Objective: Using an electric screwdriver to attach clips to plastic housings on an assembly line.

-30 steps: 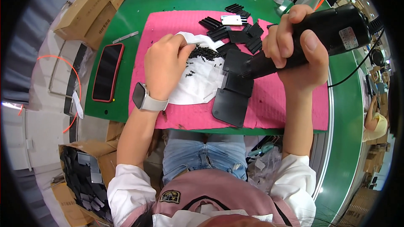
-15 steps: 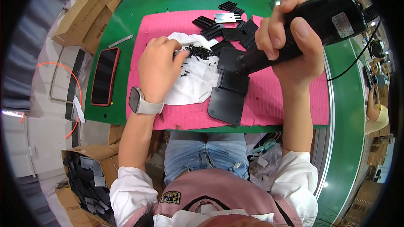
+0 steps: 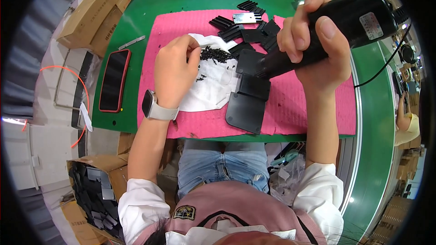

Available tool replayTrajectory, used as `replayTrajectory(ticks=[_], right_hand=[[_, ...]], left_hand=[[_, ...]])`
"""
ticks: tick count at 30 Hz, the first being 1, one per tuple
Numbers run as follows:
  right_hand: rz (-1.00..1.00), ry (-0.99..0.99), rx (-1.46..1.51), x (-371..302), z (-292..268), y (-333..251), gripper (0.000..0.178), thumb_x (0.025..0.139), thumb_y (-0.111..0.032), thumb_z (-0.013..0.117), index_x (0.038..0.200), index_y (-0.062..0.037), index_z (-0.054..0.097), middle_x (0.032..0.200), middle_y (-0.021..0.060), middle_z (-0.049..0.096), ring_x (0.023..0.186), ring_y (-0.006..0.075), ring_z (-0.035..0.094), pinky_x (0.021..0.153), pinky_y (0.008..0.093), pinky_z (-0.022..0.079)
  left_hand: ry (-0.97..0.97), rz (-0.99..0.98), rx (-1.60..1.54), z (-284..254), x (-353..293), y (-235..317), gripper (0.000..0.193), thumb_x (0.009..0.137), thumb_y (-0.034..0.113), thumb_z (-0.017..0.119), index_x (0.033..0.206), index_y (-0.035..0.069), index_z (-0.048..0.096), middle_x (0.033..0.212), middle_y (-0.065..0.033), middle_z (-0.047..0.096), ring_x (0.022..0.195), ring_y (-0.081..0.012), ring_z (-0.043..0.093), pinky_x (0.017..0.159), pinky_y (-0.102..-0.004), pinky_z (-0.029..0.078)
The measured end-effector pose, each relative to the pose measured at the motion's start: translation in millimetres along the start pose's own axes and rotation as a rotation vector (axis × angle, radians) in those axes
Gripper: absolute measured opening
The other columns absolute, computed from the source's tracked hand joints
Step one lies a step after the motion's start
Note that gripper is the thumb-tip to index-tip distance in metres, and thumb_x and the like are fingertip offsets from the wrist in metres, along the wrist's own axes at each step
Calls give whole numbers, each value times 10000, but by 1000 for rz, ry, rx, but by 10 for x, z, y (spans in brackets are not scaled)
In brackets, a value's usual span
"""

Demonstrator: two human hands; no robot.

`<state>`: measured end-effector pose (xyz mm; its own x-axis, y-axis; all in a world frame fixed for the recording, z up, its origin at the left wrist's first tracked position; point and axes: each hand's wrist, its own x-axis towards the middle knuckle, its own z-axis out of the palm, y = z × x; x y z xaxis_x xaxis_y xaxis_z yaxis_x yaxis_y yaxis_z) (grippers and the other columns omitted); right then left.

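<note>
My right hand (image 3: 318, 47) is wrapped round a black corded electric screwdriver (image 3: 347, 22). Its tip points left and down at a black hinged plastic bracket (image 3: 254, 86), whose flat plate (image 3: 245, 112) lies toward me. On a white cloth (image 3: 211, 93) sits a heap of small black screws (image 3: 215, 55), with a few more scattered below it. My left hand (image 3: 175, 72), a watch on its wrist, is at the heap's left edge with thumb and forefinger pinched together. Whatever is between those fingertips is hidden.
Black plastic parts (image 3: 252, 35) and a metal-faced plate (image 3: 246, 17) lie on the far side of the pink foam mat (image 3: 290, 113). A phone (image 3: 114, 80) rests left on the green table. An open carton of black parts (image 3: 95, 195) stands low at left. The screwdriver's cord (image 3: 381, 77) hangs right.
My left thumb and forefinger have closed into a pinch beside the screws, and the hand has shifted very slightly. The right hand and screwdriver stay almost in place at the bracket.
</note>
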<state>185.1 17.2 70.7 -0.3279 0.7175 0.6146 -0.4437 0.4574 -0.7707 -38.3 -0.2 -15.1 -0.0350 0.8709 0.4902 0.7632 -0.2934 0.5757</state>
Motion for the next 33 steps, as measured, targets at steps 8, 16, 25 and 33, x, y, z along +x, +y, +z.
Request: replayTrajectory(ticks=[8, 16, 25, 33], right_hand=[[-153, -33, 346, 2, -52, 21, 358, 900, -360, 447, 1070, -53, 519, 670, 2, 447, 517, 118, 417, 612, 306, 369], [-132, -56, 398, -8, -53, 48, 360, 900, -367, 446, 1072, -57, 508, 670, 5, 447, 522, 121, 419, 622, 308, 371], [-52, 25, 405, -25, -22, 91, 324, 915, -339, 429, 1059, -61, 515, 658, 7, 447, 512, 118, 418, 605, 300, 370], [-93, 15, 428, 5, -78, 24, 312, 914, -336, 430, 1047, -67, 518, 656, 8, 445, 512, 121, 417, 608, 299, 369]], left_hand=[[-412, -139, -971, -18, -92, 288, 92, 801, -20, 629, 889, -41, 609, 866, -94, 661, 789, -143, 655, 734, -259, 529], [-519, -245, -1061, -27, -110, 310, 135, 802, -20, 654, 930, -49, 622, 874, -100, 663, 781, -157, 658, 742, -260, 532], [-527, -201, -1030, -32, -99, 291, 114, 778, -45, 666, 885, -50, 626, 831, -95, 658, 751, -158, 657, 718, -264, 538], [-521, -219, -1055, -21, -97, 280, 115, 780, -39, 673, 878, -39, 615, 827, -97, 656, 761, -167, 660, 712, -273, 535]])
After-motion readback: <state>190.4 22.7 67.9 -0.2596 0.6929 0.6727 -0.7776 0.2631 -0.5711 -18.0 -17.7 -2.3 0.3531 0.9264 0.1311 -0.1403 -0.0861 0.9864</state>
